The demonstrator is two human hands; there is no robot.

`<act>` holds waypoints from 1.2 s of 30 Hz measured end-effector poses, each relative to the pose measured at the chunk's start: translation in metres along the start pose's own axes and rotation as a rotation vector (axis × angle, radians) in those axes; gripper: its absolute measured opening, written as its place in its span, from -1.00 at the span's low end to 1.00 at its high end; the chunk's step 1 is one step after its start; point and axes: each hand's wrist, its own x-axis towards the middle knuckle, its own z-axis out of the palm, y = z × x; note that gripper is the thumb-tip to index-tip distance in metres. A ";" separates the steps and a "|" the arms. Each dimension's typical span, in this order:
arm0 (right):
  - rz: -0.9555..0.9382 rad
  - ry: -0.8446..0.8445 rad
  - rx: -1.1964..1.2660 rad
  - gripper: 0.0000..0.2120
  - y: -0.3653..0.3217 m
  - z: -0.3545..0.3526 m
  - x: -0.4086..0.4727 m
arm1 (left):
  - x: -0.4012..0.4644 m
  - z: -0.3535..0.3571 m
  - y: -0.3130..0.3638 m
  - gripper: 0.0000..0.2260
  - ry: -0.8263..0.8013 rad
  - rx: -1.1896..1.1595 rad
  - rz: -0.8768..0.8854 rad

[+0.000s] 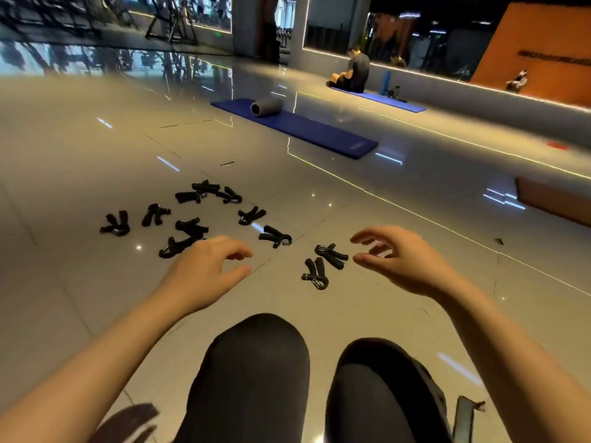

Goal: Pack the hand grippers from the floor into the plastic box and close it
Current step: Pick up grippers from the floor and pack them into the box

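Reaching out over the floor, both hands hang above the scattered hand grippers and hold nothing. The left hand, left of centre in the frame, has its fingers loosely curled with a gap between thumb and forefinger. The right hand, right of centre, is spread a little wider, fingers bent as if ready to pinch.

The first risk I see is the plastic box: it does not show anywhere in the frame, so anything picked up has no visible place to go, and a blind carry could drop a gripper on the hard tile. Second, the two grippers nearest the right hand lie touching or nearly so, just left of its fingertips. A careless grab could snag both and let one fall. Third, the glossy floor looks slick, so a nudged gripper may skid away instead of lifting.

The grippers are black, V-shaped, with padded handles and a metal spring coil at the joint. About a dozen lie in a loose arc across the middle left of the frame, some overlapping near the top of the cluster, one partly hidden behind the left hand.
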 end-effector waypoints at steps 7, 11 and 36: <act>0.065 0.035 0.017 -0.62 0.017 -0.021 0.052 | 0.086 -0.005 -0.003 -0.82 -0.021 0.029 0.118; 0.096 0.011 0.010 -0.61 0.048 -0.030 0.094 | 0.145 0.011 0.007 -0.81 -0.075 0.014 0.183; 0.405 -0.539 0.107 -0.54 0.372 0.184 0.424 | 0.467 0.370 -0.151 -0.63 -0.820 0.124 0.454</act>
